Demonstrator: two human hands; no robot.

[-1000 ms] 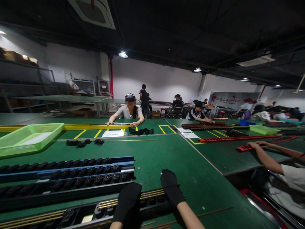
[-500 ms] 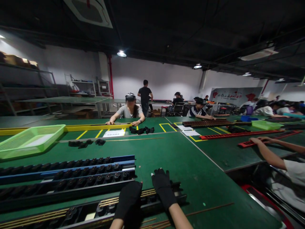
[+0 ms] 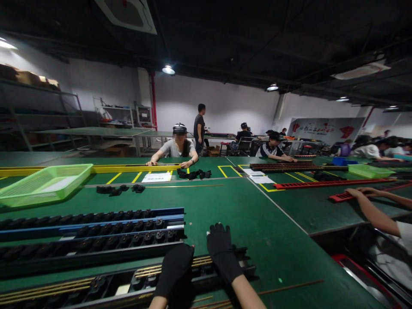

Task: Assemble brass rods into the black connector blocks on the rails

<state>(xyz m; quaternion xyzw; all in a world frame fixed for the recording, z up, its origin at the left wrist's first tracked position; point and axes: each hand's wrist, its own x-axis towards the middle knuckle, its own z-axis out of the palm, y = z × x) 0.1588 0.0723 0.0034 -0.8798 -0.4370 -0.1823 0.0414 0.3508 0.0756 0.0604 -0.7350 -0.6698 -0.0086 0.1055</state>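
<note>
Head view looks down on a long green worktop (image 3: 273,240). Person's left hand (image 3: 175,270) and right hand (image 3: 223,253), both in black gloves, are above a long black rail (image 3: 141,292) w/ brass rods (image 3: 199,262) lying along it, at near side of worktop. Left hand is over the rods; its fingers (image 3: 178,257) are turned away from view, so cannot tell if they are released or grasping. Right hand is near the rail's right end, w/ fingers (image 3: 219,234) spread and released, nothing held in them. Just beyond lie blue-edged rails (image 3: 96,223) w/ rows of black parts. Further on are a green plastic basket (image 3: 45,186) and small black parts (image 3: 112,191). At right, a co-worker's arm (image 3: 376,212) reaches to a red rail (image 3: 341,197). Across the worktop, another person (image 3: 178,148) has both hands on a yellow rail (image 3: 135,169).
</note>
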